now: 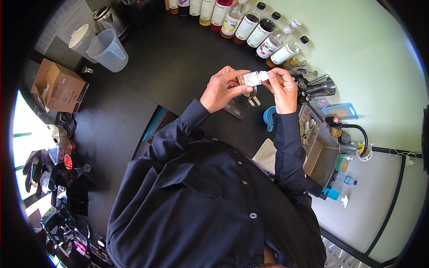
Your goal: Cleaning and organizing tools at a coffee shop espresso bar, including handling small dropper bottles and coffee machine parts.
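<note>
"Watching remotely, I see the small bottle held up above the dark counter. How does it look to you?"

"Clear-walled and boxy, I'd say, with a pale printed label and a white cap pointing right. I can't tell whether that's fully seated."

"And the 2 hands?"

"Close together: the left hand pinches the body, the right hand grips the cap, near the digital scale."
</note>
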The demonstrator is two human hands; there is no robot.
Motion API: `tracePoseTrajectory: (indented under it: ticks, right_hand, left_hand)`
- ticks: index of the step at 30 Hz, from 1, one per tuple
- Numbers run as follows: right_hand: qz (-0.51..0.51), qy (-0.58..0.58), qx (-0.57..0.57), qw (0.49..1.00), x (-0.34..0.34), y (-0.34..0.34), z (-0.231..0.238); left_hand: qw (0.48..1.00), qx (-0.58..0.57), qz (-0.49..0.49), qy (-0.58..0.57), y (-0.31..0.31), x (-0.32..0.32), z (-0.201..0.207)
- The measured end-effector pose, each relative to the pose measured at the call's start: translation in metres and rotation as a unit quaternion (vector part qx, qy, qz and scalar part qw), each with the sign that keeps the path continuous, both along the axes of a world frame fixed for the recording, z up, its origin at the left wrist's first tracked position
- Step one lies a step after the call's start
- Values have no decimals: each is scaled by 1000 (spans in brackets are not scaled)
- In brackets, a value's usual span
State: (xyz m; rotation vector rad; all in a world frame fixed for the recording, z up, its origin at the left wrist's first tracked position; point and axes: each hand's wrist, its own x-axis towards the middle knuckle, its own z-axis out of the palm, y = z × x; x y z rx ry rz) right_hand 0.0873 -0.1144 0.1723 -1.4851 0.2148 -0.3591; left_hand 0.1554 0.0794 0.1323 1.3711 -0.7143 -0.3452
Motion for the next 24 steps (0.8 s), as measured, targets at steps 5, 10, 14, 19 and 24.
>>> tracePoseTrajectory:
  ticks: [5, 10, 14, 19, 24]
  right_hand:
    - [2, 3, 9, 1000, -1, 7, 6]
    - [-9, 10, 15, 1000, -4, 8, 9]
    - [-9, 14, 9, 1000, -3, 8, 8]
    - [-4, 12, 9, 1000, -3, 8, 9]
    - [-1, 6, 1, 1000, -5, 8, 6]
  left_hand:
    - [997, -66, 31, 4, -5, -2, -4]
    - [998, -60, 8, 17, -2, -3, -1]
    - [1000, -25, 3, 16, 1, -4, 2]
    - [999, -30, 2, 19, 2, -5, 2]
    - [999, -37, -4, 26, 3, -5, -3]
